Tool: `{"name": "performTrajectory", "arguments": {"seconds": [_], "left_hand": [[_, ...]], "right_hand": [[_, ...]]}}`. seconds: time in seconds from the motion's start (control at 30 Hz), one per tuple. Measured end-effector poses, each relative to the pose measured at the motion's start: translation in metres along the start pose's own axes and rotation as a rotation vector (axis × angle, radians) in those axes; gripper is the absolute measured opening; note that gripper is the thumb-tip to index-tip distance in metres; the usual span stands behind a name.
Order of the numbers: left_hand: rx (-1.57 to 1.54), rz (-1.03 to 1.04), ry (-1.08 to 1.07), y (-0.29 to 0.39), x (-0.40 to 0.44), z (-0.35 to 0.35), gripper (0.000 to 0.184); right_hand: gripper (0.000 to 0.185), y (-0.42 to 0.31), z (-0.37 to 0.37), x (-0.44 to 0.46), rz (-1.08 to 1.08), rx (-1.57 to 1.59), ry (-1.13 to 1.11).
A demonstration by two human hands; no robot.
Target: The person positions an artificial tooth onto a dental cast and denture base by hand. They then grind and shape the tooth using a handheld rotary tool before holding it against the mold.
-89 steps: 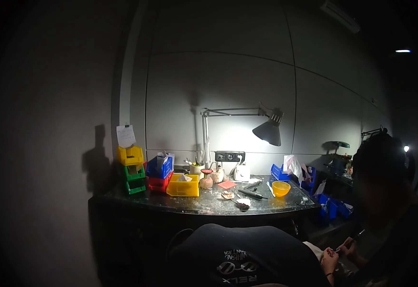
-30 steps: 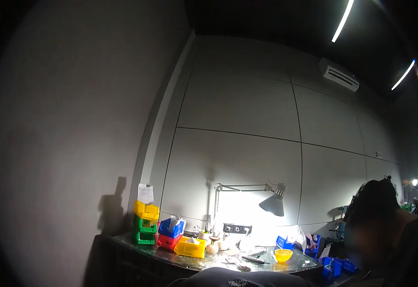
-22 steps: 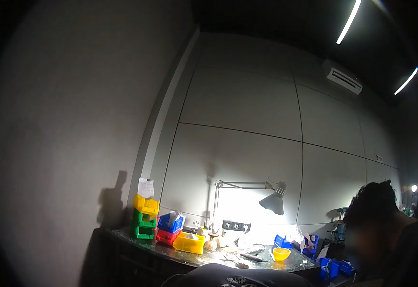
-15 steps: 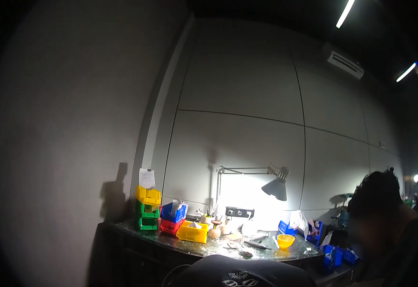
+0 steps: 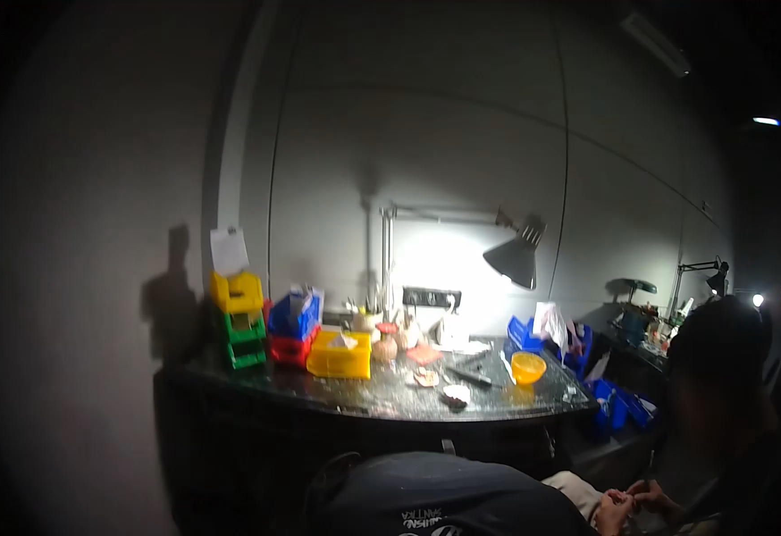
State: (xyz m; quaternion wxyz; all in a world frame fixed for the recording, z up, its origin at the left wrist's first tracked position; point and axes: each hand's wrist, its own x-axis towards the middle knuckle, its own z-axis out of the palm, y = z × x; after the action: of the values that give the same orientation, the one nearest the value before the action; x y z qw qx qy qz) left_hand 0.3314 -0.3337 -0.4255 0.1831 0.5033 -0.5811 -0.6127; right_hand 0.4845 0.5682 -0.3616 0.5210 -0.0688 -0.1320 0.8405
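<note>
Neither of my hands shows in the head view. A dark garment with light, upside-down lettering (image 5: 426,491) fills the bottom middle. Ahead of it stands a dark, glossy workbench (image 5: 390,411) lit by a desk lamp (image 5: 516,259). On the bench are an orange bowl (image 5: 528,367), a dark pen-like tool (image 5: 471,376), a reddish flat piece (image 5: 424,355), and a small dark and white heap (image 5: 455,396). At the lower right, a co-worker's hands (image 5: 621,507) are close together; what they hold is too small to make out.
A yellow bin (image 5: 237,292) tops green bins (image 5: 246,339) at the left. Beside them are a blue bin (image 5: 296,314), a red bin (image 5: 294,347) and a yellow bin (image 5: 339,355). More blue bins (image 5: 618,404) sit at the right, near the co-worker's dark head (image 5: 721,348).
The view has tilted down and shifted right, so the bench appears higher and further left. The co-worker's hands have come into sight at the lower right.
</note>
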Motion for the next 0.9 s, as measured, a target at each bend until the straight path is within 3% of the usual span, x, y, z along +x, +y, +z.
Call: {"name": "performTrajectory", "arguments": {"seconds": [0.1, 0.2, 0.27, 0.37, 0.43, 0.5, 0.57, 0.67, 0.73, 0.77, 0.83, 0.9], "left_hand": [[-0.029, -0.028, 0.035, -0.003, 0.003, 0.002, 0.044], [-0.087, -0.013, 0.093, 0.0, 0.007, -0.003, 0.044], [-0.229, 0.102, 0.142, 0.018, 0.012, -0.006, 0.044], [-0.385, 0.469, 0.071, 0.105, 0.006, 0.007, 0.044], [-0.296, 0.752, -0.056, 0.186, -0.023, 0.007, 0.045], [-0.46, 1.079, -0.358, 0.25, -0.051, 0.019, 0.044], [-0.507, 1.249, -0.492, 0.307, -0.11, 0.048, 0.047], [-0.487, 1.328, -0.879, 0.356, -0.178, 0.102, 0.057], [-0.374, 1.264, -1.184, 0.376, -0.208, 0.144, 0.045], [-0.202, 1.358, -1.214, 0.396, -0.234, 0.166, 0.036], [-0.025, 1.702, -1.293, 0.434, -0.27, 0.22, 0.025], [-0.035, 1.806, -1.352, 0.451, -0.293, 0.278, 0.023]], "right_hand": [[0.012, -0.001, 0.016, -0.031, -0.32, -0.651, -0.091], [0.012, 0.001, 0.117, -0.074, -0.343, -0.735, -0.106], [0.014, 0.012, 0.214, -0.088, -0.385, -0.792, -0.216], [0.017, 0.051, 0.381, -0.103, -0.434, -0.817, -0.536], [0.019, 0.093, 0.488, -0.117, -0.404, -0.778, -0.794], [0.022, 0.146, 0.577, -0.13, -0.319, -0.715, -1.046], [0.024, 0.205, 0.64, -0.142, -0.192, -0.65, -1.256], [0.028, 0.302, 0.668, -0.15, 0.046, -0.622, -1.453], [0.031, 0.365, 0.644, -0.139, 0.154, -0.777, -1.506], [0.026, 0.39, 0.627, -0.133, 0.043, -1.238, -1.39], [0.023, 0.429, 0.586, -0.103, -0.103, -1.446, -1.531], [0.021, 0.444, 0.558, -0.089, 0.117, -1.615, -1.434]]}}
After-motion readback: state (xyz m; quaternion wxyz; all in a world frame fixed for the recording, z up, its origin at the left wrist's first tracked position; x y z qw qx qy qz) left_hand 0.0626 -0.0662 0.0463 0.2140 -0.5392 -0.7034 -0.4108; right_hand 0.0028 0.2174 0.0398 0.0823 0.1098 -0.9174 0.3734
